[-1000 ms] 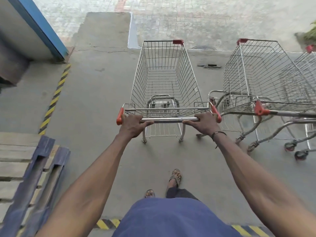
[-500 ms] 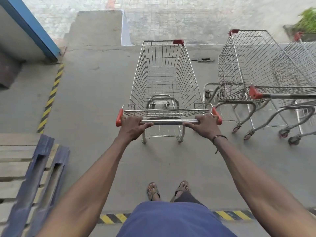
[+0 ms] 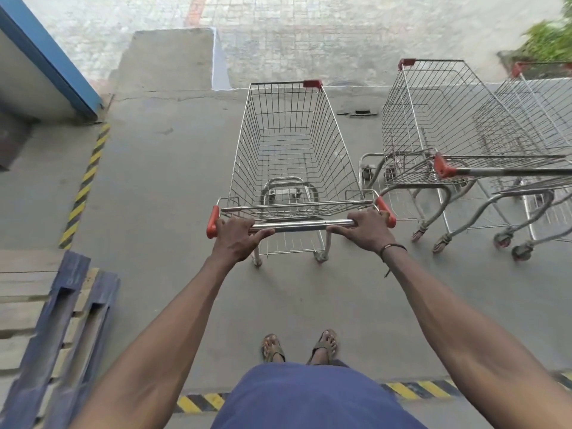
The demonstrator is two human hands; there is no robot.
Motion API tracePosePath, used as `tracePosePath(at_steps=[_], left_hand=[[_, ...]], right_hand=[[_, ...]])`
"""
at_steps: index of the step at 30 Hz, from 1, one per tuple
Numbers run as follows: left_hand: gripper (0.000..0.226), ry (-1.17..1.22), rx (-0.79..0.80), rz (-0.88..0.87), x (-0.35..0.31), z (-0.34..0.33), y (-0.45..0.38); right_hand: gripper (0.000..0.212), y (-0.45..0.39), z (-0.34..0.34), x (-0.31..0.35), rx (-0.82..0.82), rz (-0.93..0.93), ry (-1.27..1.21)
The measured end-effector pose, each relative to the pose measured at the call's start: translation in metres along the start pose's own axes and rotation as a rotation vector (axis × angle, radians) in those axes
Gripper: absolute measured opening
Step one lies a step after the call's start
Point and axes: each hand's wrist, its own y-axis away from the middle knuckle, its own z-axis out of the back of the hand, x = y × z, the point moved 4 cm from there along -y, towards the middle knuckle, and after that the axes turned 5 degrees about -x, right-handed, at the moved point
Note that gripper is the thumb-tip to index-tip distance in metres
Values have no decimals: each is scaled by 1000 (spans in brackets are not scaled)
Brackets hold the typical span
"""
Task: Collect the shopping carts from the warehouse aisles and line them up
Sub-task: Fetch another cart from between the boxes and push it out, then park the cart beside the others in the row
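An empty wire shopping cart (image 3: 291,144) with red handle ends stands straight in front of me on the concrete floor. My left hand (image 3: 236,238) grips the left part of its steel handle bar (image 3: 300,226). My right hand (image 3: 366,229) grips the right part, beside the red end cap. To the right stands a second empty cart (image 3: 433,119), and a third cart (image 3: 538,119) sits beside it at the frame's edge. Both point the same way as mine.
Blue and wooden pallets (image 3: 46,320) lie at the lower left. Yellow-black floor tape (image 3: 85,184) runs along the left and behind my feet. A blue-edged wall (image 3: 46,57) stands far left. A concrete ramp (image 3: 167,60) leads to paving ahead; a plant (image 3: 551,38) sits far right.
I have pushed the cart forward, past the tape line behind my feet. It has drawn up alongside the parked carts on the right, which sit closer beside it now.
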Motion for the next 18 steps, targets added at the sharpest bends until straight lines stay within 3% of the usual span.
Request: tracePosePath(at_steps=[4, 7, 11, 18], left_hand=[[78, -19, 82, 9, -3, 3, -2], [77, -9, 17, -33, -25, 11, -7], [62, 61, -100, -174, -100, 16, -25], [53, 118, -82, -325, -249, -12, -57]], right_hand=[[74, -1, 5, -4, 55, 33, -4], [71, 0, 29, -24, -65, 27, -73], [70, 8, 73, -69, -183, -5, -57], [58, 22, 131, -185, -299, -109, -57]])
